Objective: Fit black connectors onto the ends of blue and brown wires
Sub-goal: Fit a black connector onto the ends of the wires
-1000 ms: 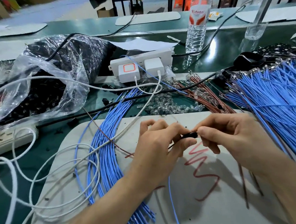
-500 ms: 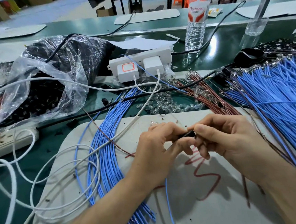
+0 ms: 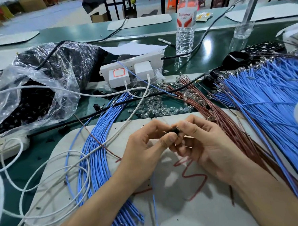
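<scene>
Over the grey work mat (image 3: 195, 213) my left hand (image 3: 147, 148) and my right hand (image 3: 201, 142) meet, both pinching a small black connector (image 3: 175, 130) between thumbs and fingertips. A brown wire (image 3: 195, 178) snakes down from under my hands across the mat, and a thin blue wire (image 3: 156, 209) hangs down between my forearms. How the wire ends sit in the connector is hidden by my fingers. A bundle of blue wires (image 3: 98, 151) lies on the mat to the left. Brown wires (image 3: 215, 111) and a broad fan of blue wires (image 3: 267, 108) lie to the right.
A clear plastic bag of black connectors (image 3: 37, 89) sits at the left. A white power strip with chargers (image 3: 131, 70) stands behind, white cables (image 3: 43, 173) looping left. A water bottle (image 3: 185, 22) stands at the back. Clear small parts (image 3: 158, 107) lie beyond the mat.
My hands have closed together: the gap with the connector between them has gone and my fingers now cover most of it. Both hands shifted slightly up the mat.
</scene>
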`<action>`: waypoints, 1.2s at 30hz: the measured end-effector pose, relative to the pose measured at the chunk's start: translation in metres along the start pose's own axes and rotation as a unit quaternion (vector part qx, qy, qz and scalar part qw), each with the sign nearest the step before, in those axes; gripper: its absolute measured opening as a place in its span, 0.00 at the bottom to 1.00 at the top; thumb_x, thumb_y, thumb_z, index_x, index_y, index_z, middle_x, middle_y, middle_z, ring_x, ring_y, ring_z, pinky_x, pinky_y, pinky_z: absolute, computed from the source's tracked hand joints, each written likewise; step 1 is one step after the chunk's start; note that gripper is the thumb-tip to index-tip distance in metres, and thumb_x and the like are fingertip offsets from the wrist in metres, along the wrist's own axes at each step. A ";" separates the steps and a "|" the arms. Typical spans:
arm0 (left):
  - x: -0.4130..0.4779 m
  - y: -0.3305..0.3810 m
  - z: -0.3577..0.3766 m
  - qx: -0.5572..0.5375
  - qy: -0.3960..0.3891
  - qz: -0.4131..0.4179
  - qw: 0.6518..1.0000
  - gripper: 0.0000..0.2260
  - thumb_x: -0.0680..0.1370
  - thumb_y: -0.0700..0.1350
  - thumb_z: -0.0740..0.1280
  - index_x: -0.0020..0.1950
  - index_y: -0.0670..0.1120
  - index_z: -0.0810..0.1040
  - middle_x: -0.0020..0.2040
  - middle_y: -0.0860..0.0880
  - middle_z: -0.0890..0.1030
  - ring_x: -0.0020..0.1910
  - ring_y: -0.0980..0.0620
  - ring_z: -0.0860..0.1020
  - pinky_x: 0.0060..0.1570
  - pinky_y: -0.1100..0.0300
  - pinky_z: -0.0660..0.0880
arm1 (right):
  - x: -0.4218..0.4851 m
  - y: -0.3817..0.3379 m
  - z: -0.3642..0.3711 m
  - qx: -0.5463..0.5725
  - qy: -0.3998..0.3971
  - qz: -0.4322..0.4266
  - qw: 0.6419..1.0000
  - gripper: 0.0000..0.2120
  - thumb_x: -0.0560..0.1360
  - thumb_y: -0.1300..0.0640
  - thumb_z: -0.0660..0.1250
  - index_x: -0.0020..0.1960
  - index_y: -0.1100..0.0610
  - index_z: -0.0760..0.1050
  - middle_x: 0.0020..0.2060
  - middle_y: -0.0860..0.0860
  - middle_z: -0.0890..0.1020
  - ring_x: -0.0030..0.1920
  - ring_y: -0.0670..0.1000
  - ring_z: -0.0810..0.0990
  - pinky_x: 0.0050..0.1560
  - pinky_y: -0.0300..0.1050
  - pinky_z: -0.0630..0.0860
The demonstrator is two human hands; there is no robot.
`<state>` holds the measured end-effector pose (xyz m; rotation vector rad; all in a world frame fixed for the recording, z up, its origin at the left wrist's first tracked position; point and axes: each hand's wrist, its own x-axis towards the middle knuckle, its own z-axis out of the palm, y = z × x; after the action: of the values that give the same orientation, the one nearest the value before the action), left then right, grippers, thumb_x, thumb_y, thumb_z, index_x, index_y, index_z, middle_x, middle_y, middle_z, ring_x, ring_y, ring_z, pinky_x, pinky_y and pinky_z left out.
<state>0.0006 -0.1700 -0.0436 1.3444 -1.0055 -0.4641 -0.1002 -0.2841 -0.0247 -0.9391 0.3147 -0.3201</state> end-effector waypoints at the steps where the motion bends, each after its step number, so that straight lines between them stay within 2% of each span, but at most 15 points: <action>1: 0.000 0.000 0.000 0.008 0.011 0.001 1.000 0.08 0.73 0.49 0.71 0.45 0.44 0.78 0.40 0.50 0.83 0.40 0.50 0.81 0.45 0.50 0.78 | 0.000 0.000 0.001 0.019 -0.001 0.000 1.000 0.07 0.62 0.55 0.71 0.31 0.57 0.76 0.27 0.55 0.75 0.27 0.49 0.75 0.26 0.37 0.74; 2: 0.000 0.000 -0.001 0.021 0.019 0.002 1.000 0.08 0.72 0.52 0.71 0.45 0.48 0.79 0.42 0.51 0.81 0.42 0.48 0.80 0.46 0.46 0.77 | 0.000 0.000 0.002 0.033 -0.002 0.000 0.999 0.07 0.61 0.53 0.72 0.31 0.56 0.77 0.27 0.54 0.76 0.26 0.48 0.75 0.25 0.37 0.74; 3: 0.000 0.001 -0.002 0.035 0.025 0.002 0.999 0.08 0.71 0.53 0.71 0.45 0.51 0.80 0.45 0.52 0.79 0.44 0.49 0.79 0.47 0.46 0.76 | 0.000 0.000 0.002 0.043 -0.005 0.003 0.999 0.08 0.60 0.52 0.73 0.32 0.56 0.77 0.26 0.54 0.76 0.26 0.48 0.76 0.25 0.36 0.74; 6: 0.002 0.006 -0.002 0.066 0.024 0.011 0.997 0.05 0.71 0.53 0.69 0.46 0.58 0.81 0.54 0.54 0.73 0.53 0.56 0.76 0.48 0.59 0.74 | 0.000 0.001 0.000 0.067 -0.026 0.043 0.997 0.17 0.58 0.51 0.79 0.40 0.57 0.76 0.28 0.53 0.76 0.24 0.47 0.75 0.25 0.37 0.75; 8: 0.002 0.008 -0.002 0.061 0.015 0.019 0.998 0.06 0.72 0.52 0.68 0.47 0.60 0.82 0.59 0.50 0.72 0.56 0.54 0.75 0.48 0.62 0.74 | 0.000 0.003 0.000 0.051 -0.055 0.092 0.993 0.26 0.57 0.44 0.81 0.46 0.58 0.77 0.31 0.51 0.76 0.26 0.46 0.74 0.29 0.37 0.74; 9: 0.002 0.009 -0.002 0.040 0.009 0.019 0.999 0.05 0.72 0.50 0.70 0.47 0.59 0.82 0.60 0.48 0.71 0.54 0.53 0.76 0.47 0.62 0.75 | -0.001 0.004 0.000 0.032 -0.071 0.112 0.991 0.28 0.57 0.40 0.79 0.47 0.58 0.79 0.31 0.50 0.75 0.27 0.46 0.72 0.31 0.38 0.72; 11: 0.002 0.009 -0.001 -0.001 -0.011 0.015 1.000 0.04 0.74 0.46 0.71 0.48 0.51 0.81 0.62 0.44 0.71 0.47 0.55 0.79 0.44 0.64 0.76 | -0.002 0.006 0.002 0.021 -0.092 0.125 0.988 0.27 0.59 0.36 0.77 0.46 0.56 0.81 0.31 0.49 0.74 0.28 0.45 0.71 0.33 0.38 0.68; 13: 0.002 0.009 -0.002 0.000 -0.023 0.007 1.000 0.05 0.75 0.41 0.66 0.49 0.45 0.79 0.62 0.41 0.71 0.55 0.56 0.78 0.47 0.66 0.75 | -0.002 0.004 0.003 0.037 -0.082 0.114 0.989 0.25 0.64 0.40 0.75 0.47 0.60 0.79 0.30 0.49 0.74 0.26 0.44 0.71 0.29 0.35 0.69; 15: 0.002 0.008 -0.001 0.007 -0.030 0.001 1.000 0.06 0.75 0.40 0.64 0.49 0.44 0.78 0.61 0.42 0.72 0.63 0.53 0.74 0.51 0.65 0.74 | -0.003 0.002 0.003 0.041 -0.064 0.102 0.992 0.21 0.66 0.44 0.73 0.47 0.62 0.80 0.29 0.50 0.74 0.25 0.43 0.70 0.27 0.34 0.70; 18: 0.002 0.008 0.000 0.007 -0.039 0.002 0.999 0.07 0.75 0.40 0.64 0.52 0.42 0.78 0.61 0.42 0.73 0.65 0.50 0.73 0.55 0.64 0.73 | -0.003 0.000 0.004 0.008 -0.055 0.082 0.995 0.15 0.70 0.46 0.68 0.39 0.57 0.84 0.27 0.50 0.75 0.23 0.43 0.68 0.28 0.34 0.68; 20: 0.001 0.007 0.000 0.008 -0.042 0.004 0.999 0.08 0.76 0.39 0.63 0.53 0.40 0.78 0.61 0.41 0.74 0.65 0.50 0.73 0.56 0.63 0.72 | -0.003 0.000 0.005 -0.003 -0.051 0.072 0.996 0.15 0.69 0.46 0.65 0.35 0.56 0.83 0.27 0.50 0.75 0.23 0.43 0.68 0.28 0.35 0.67; 23: 0.001 0.008 0.001 0.001 -0.039 0.001 0.999 0.08 0.76 0.39 0.63 0.53 0.43 0.78 0.61 0.41 0.74 0.62 0.51 0.75 0.56 0.61 0.73 | -0.004 -0.001 0.005 -0.002 -0.048 0.062 0.997 0.14 0.66 0.47 0.68 0.34 0.58 0.81 0.27 0.52 0.75 0.22 0.44 0.69 0.27 0.36 0.67; 28: 0.001 0.008 0.003 -0.021 -0.035 0.000 0.999 0.08 0.76 0.38 0.63 0.53 0.43 0.77 0.59 0.41 0.75 0.53 0.54 0.77 0.50 0.63 0.74 | -0.004 0.001 0.004 0.014 -0.049 0.048 0.998 0.13 0.69 0.52 0.66 0.35 0.61 0.80 0.27 0.54 0.75 0.22 0.45 0.69 0.26 0.37 0.67; 32: 0.001 0.009 0.002 -0.040 -0.037 0.009 0.998 0.07 0.77 0.37 0.62 0.53 0.42 0.76 0.58 0.41 0.75 0.42 0.54 0.78 0.46 0.64 0.75 | -0.004 0.002 0.004 0.015 -0.062 0.034 0.997 0.15 0.69 0.53 0.67 0.40 0.67 0.75 0.27 0.54 0.75 0.23 0.46 0.69 0.27 0.37 0.67; 36: 0.000 0.009 0.002 -0.058 -0.036 0.008 0.998 0.08 0.76 0.41 0.64 0.53 0.40 0.77 0.58 0.44 0.77 0.44 0.52 0.79 0.45 0.62 0.76 | -0.001 0.005 0.004 -0.006 -0.048 0.029 0.998 0.27 0.66 0.50 0.71 0.46 0.74 0.73 0.28 0.56 0.73 0.25 0.46 0.70 0.27 0.37 0.68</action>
<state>-0.0036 -0.1696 -0.0349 1.2227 -1.0329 -0.5530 -0.0993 -0.2780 -0.0265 -0.9516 0.2559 -0.2194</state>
